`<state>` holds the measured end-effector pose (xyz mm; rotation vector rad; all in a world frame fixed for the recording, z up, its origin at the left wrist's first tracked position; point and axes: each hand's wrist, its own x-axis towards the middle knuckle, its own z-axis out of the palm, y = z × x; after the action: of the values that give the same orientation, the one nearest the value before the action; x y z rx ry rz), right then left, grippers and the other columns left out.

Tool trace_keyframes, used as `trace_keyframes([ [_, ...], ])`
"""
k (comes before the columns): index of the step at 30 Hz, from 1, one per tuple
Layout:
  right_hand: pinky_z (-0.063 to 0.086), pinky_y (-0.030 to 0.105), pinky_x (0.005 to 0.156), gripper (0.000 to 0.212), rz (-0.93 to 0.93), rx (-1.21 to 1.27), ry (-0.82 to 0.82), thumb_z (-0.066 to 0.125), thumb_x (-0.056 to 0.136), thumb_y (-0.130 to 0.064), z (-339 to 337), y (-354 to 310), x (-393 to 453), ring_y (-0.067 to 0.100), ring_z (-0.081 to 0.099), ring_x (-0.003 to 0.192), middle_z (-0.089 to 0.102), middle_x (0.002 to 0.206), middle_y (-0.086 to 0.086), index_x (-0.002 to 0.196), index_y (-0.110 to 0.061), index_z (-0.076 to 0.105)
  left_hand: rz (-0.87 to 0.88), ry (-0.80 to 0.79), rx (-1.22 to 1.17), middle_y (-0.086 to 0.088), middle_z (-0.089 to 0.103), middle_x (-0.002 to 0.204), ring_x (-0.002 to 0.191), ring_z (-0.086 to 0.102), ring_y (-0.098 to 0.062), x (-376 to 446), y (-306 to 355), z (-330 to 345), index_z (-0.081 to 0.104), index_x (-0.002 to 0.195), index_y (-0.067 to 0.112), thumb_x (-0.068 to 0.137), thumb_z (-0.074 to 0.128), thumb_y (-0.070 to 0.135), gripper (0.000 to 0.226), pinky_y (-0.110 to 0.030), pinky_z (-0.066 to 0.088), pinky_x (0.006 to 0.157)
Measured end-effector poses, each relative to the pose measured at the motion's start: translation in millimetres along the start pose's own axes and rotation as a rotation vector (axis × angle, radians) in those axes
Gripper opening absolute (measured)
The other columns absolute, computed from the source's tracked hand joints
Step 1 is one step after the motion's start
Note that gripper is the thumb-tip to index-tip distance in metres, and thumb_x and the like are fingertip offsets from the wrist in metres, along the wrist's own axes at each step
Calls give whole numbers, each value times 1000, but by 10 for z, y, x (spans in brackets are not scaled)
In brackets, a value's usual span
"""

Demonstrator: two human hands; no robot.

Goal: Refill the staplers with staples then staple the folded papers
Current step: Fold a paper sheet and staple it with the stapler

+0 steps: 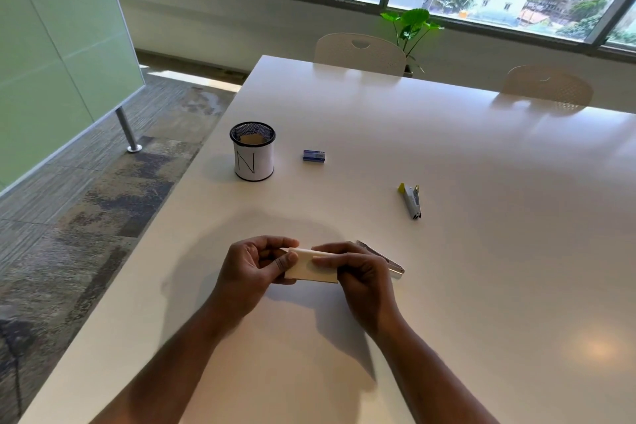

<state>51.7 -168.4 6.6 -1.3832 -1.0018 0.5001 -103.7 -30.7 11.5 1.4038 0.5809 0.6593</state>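
Both hands hold one folded white paper (311, 268) just above the white table (447, 286). My left hand (254, 268) pinches its left end between thumb and fingers. My right hand (358, 272) grips its right end, fingers curled over the top. A silver stapler (385, 259) lies on the table right behind my right hand, partly hidden by it. A second stapler (411, 201), white with yellow parts, lies farther back to the right. A small blue staple box (314, 155) sits beyond the hands.
A black mesh cup (253, 151) with a white label marked N stands at the back left and holds more folded paper. The table's left edge runs close to it. Two chairs (359, 52) stand at the far side.
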Motion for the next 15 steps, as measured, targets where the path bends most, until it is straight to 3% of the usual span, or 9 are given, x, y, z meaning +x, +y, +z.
trace_keyframes([
  [10, 58, 28, 82, 38, 72, 57, 19, 55, 95, 19, 9, 9, 11, 23, 71, 108, 78, 112, 4, 95, -5, 84, 12, 6, 2, -11, 78, 93, 87, 77, -29, 12, -38, 15, 75, 115, 14, 82, 80, 14, 34, -41, 65, 74],
  [15, 58, 31, 79, 40, 137, 232, 0, 42, 90, -5, -47, -2, 21, 29, 71, 107, 77, 112, 11, 97, -3, 82, 25, 8, -2, -13, 78, 92, 88, 77, -29, 6, -33, 14, 74, 116, 12, 79, 80, 18, 38, -41, 65, 74],
])
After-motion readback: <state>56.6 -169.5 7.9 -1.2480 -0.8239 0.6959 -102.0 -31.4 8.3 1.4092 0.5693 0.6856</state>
